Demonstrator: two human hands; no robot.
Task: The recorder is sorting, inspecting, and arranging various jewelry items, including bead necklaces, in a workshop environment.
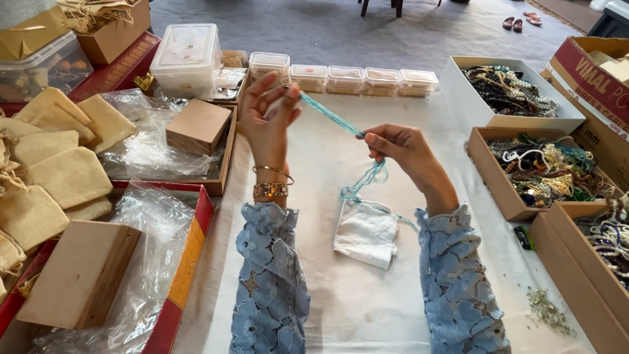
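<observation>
Hands are stretching a turquoise beaded strand (331,117) taut above the white pouch (365,233): left hand (268,115) pinching one end, right hand (400,147) gripping mid-strand, likely needing slack gathered next.

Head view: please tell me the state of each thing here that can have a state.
Left hand: raised, pinching the strand.
Right hand: pinching the strand.
Turquoise bead strand: taut between hands, tail dangling.
White pouch: lying flat.
Small plastic boxes: lidded.
White jewellery box: open, filled.
</observation>
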